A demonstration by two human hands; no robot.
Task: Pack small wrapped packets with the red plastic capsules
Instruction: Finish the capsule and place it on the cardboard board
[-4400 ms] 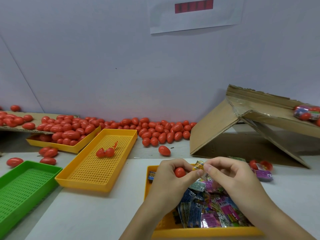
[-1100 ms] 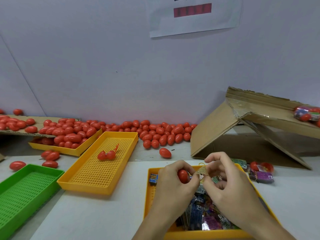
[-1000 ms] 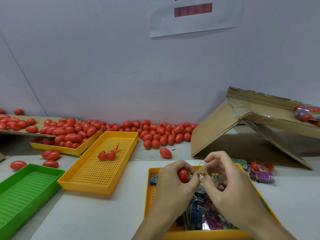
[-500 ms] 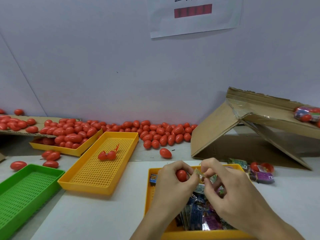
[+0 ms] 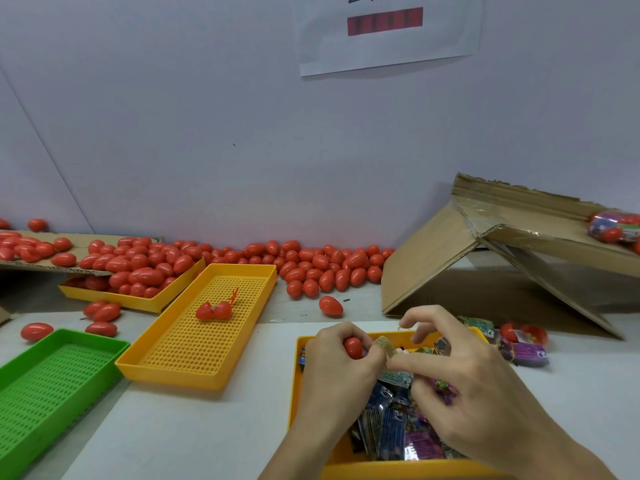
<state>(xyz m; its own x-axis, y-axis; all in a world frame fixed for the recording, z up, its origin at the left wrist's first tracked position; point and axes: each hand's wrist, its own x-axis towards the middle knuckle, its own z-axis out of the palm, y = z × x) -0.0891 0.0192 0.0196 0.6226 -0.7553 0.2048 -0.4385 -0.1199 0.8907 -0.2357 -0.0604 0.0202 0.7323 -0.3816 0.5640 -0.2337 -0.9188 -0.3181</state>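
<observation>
1. On the far left of the worktop point(image 5: 207, 427) sits a green tray point(image 5: 52, 372), with loose red capsules point(image 5: 100, 329) lying near it.
2. Next comes a yellow tray point(image 5: 207, 341) with an open red capsule point(image 5: 213, 310) inside it.
3. Behind it, a big pile of red capsules point(image 5: 329, 268) lies along the wall.
4. Near the middle, the left hand point(image 5: 339, 372) curls its fingers round one red capsule point(image 5: 353, 347).
5. Beside it, the right hand point(image 5: 464, 389) pinches a small gold packet point(image 5: 385, 345) at the capsule's mouth.
6. Both hands hover over a yellow tray full of wrapped packets point(image 5: 391, 431).
7. Off to the right leans a brown cardboard box point(image 5: 485, 258), with two more packets point(image 5: 523, 353) on the worktop in front of it.
</observation>
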